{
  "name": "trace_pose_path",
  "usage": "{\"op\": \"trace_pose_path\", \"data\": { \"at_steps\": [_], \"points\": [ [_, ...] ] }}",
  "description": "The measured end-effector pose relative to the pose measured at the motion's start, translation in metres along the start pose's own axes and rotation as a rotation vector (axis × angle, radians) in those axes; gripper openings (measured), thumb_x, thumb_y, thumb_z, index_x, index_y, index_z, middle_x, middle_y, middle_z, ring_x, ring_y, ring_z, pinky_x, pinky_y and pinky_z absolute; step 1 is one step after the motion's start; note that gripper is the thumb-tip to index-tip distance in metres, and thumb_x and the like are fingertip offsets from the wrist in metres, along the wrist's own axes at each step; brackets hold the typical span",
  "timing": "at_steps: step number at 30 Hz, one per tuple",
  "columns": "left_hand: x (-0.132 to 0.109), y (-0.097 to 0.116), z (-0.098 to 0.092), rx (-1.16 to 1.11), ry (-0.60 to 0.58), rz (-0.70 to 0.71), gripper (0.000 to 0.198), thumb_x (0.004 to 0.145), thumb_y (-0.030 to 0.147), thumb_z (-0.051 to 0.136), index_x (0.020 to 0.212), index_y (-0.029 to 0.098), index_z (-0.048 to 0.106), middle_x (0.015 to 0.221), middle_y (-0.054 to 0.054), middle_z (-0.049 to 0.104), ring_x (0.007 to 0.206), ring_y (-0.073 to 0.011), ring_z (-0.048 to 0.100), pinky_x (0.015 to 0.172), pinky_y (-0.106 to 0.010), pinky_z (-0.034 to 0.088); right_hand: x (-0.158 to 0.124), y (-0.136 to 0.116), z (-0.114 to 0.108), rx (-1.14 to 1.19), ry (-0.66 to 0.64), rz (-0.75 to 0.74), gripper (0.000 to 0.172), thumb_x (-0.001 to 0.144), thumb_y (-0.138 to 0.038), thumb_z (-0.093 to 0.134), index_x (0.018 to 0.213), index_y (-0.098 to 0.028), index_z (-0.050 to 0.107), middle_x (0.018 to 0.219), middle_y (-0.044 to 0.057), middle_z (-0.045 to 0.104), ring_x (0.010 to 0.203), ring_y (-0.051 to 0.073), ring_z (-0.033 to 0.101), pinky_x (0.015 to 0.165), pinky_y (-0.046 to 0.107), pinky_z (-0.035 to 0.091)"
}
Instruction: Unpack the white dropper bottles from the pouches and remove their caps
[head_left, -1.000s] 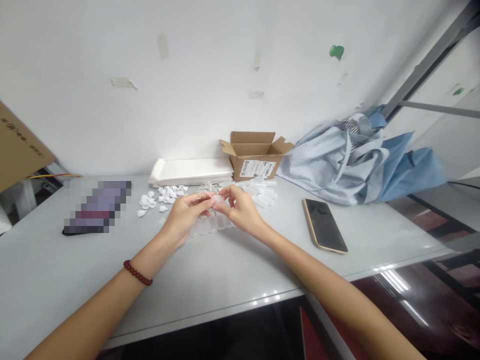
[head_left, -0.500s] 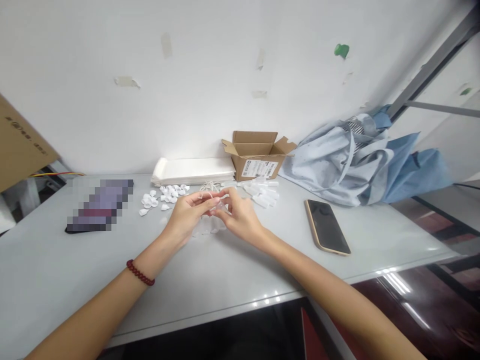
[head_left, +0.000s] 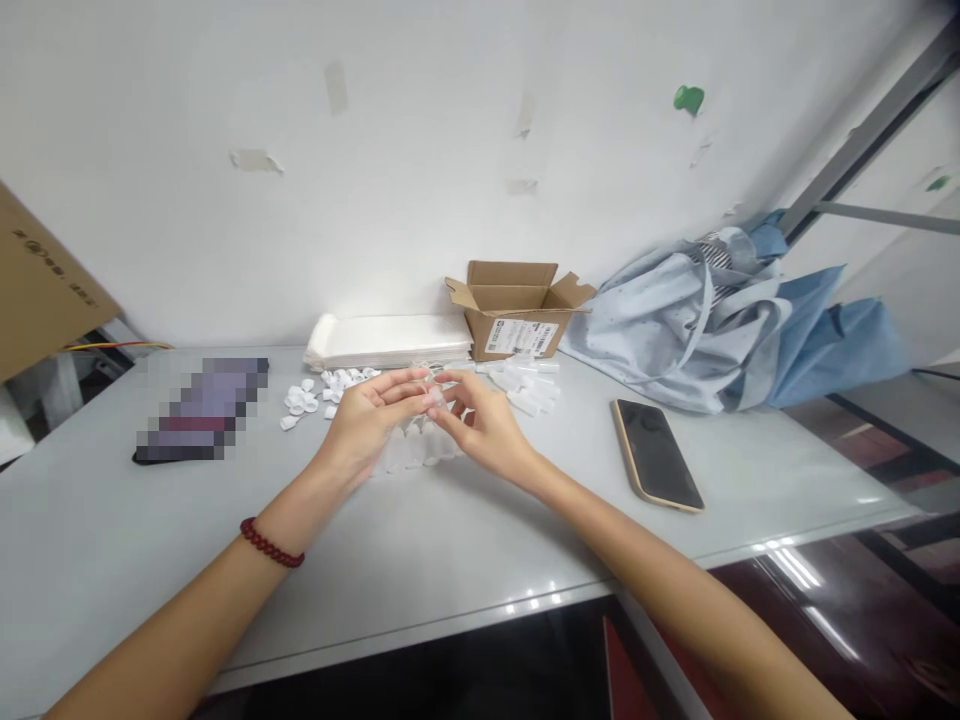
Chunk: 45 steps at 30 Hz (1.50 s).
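Note:
My left hand (head_left: 367, 418) and my right hand (head_left: 484, 420) meet over the middle of the table, fingertips pinched. Between them is a small clear plastic piece (head_left: 436, 398), mostly covered by the fingers; its exact kind cannot be made out. Just below, partly behind my hands, lies a row of translucent plastic pieces (head_left: 412, 452) with rounded ends. Small white caps (head_left: 301, 398) lie loose to the left, with more white caps (head_left: 343, 382) close behind my left hand. Beyond my right hand is a pile of translucent plastic tubes (head_left: 531, 388).
An open cardboard box (head_left: 514, 325) stands against the wall beside a stack of white flat packs (head_left: 390, 340). Light blue cloth bags (head_left: 675, 330) fill the back right. One phone (head_left: 658, 455) lies at right; a pixelated dark object (head_left: 202, 410) lies at left. The table's front edge (head_left: 420, 628) is near me.
My fingers have shifted slightly around the small clear piece, and the pale string-like loops seen above them are now largely hidden. More of the translucent row shows below my hands.

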<state>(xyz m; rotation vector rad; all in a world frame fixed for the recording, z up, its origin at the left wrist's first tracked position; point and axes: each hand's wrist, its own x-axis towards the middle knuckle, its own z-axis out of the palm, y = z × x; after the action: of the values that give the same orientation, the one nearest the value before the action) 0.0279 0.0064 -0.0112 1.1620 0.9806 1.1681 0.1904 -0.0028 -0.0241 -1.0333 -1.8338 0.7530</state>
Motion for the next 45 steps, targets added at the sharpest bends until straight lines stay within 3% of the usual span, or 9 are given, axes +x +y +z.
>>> {"op": "trace_pose_path", "data": {
  "at_steps": [5,9,13,20,25,29,32,37,45],
  "points": [
    [0.001,-0.001,-0.001,0.076,0.067,0.042,0.041,0.065,0.026,0.079,0.103,0.016,0.065,0.1,-0.008,0.068,0.095,-0.0202,0.064,0.084,-0.032,0.051,0.003,0.005,0.001,0.065,0.088,0.024,0.023,0.082,-0.032,0.059,0.1,-0.019,0.055,0.09,0.004,0.067,0.063,0.011,0.057,0.058,0.024,0.045],
    [-0.004,-0.002,0.001,0.416,0.128,0.345,0.035,0.072,0.027,0.073,0.104,0.019,0.062,0.106,-0.007,0.063,0.088,-0.0184,0.061,0.079,-0.031,0.051,0.006,0.005,-0.002,0.242,0.083,0.185,0.024,0.077,-0.033,0.064,0.094,-0.017,0.057,0.078,0.002,0.065,0.063,0.012,0.056,0.057,0.025,0.044],
    [-0.009,0.002,-0.001,0.792,-0.071,0.673,0.032,0.077,0.025,0.067,0.109,0.023,0.063,0.115,-0.008,0.06,0.106,-0.024,0.056,0.091,-0.037,0.045,0.008,-0.001,-0.007,0.475,0.039,0.329,0.027,0.074,-0.035,0.065,0.091,-0.017,0.057,0.074,0.001,0.066,0.05,0.008,0.048,0.047,0.023,0.037],
    [-0.012,0.015,-0.015,1.135,-0.27,0.83,0.038,0.082,0.03,0.064,0.118,0.019,0.057,0.119,-0.01,0.061,0.115,-0.028,0.049,0.097,-0.044,0.042,0.005,-0.012,-0.007,0.618,-0.059,0.391,0.027,0.073,-0.036,0.066,0.088,-0.016,0.056,0.079,0.004,0.069,0.048,0.006,0.043,0.045,0.022,0.036],
    [-0.038,0.018,-0.029,1.229,-0.277,0.798,0.035,0.083,0.028,0.061,0.117,0.02,0.054,0.118,-0.009,0.06,0.114,-0.0267,0.049,0.095,-0.042,0.045,-0.007,-0.017,0.008,0.558,-0.214,0.393,0.021,0.081,-0.029,0.058,0.097,-0.015,0.055,0.076,0.003,0.066,0.052,0.009,0.05,0.048,0.022,0.04],
    [-0.071,0.012,-0.057,1.293,-0.279,0.672,0.045,0.08,0.032,0.063,0.122,0.025,0.048,0.118,-0.005,0.06,0.115,-0.0253,0.05,0.094,-0.039,0.047,-0.025,-0.024,0.029,0.335,-0.402,0.331,0.023,0.085,-0.021,0.053,0.107,-0.014,0.056,0.066,-0.001,0.06,0.059,0.012,0.058,0.061,0.025,0.047],
    [-0.092,0.006,-0.081,1.341,-0.293,0.571,0.046,0.078,0.034,0.065,0.121,0.028,0.049,0.116,-0.003,0.061,0.114,-0.0243,0.052,0.091,-0.035,0.049,-0.039,-0.03,0.044,0.118,-0.476,0.162,0.023,0.084,-0.016,0.054,0.106,-0.014,0.059,0.09,0.005,0.067,0.08,0.015,0.063,0.076,0.028,0.049],
    [-0.108,-0.002,-0.112,1.381,-0.299,0.456,0.044,0.077,0.039,0.065,0.118,0.032,0.053,0.115,0.0,0.063,0.11,-0.0239,0.057,0.086,-0.032,0.054,-0.051,-0.037,0.053,-0.157,-0.602,-0.162,0.04,0.085,-0.024,0.057,0.123,-0.012,0.052,0.12,0.014,0.058,0.11,0.024,0.055,0.091,0.034,0.048],
    [-0.106,-0.005,-0.119,1.401,-0.234,0.403,0.042,0.074,0.044,0.065,0.115,0.031,0.061,0.117,-0.002,0.064,0.112,-0.0261,0.057,0.09,-0.034,0.052,-0.049,-0.034,0.054,-0.232,-0.657,-0.343,0.044,0.087,-0.026,0.057,0.127,-0.009,0.049,0.132,0.017,0.051,0.121,0.023,0.049,0.102,0.033,0.042]
  ]
}}
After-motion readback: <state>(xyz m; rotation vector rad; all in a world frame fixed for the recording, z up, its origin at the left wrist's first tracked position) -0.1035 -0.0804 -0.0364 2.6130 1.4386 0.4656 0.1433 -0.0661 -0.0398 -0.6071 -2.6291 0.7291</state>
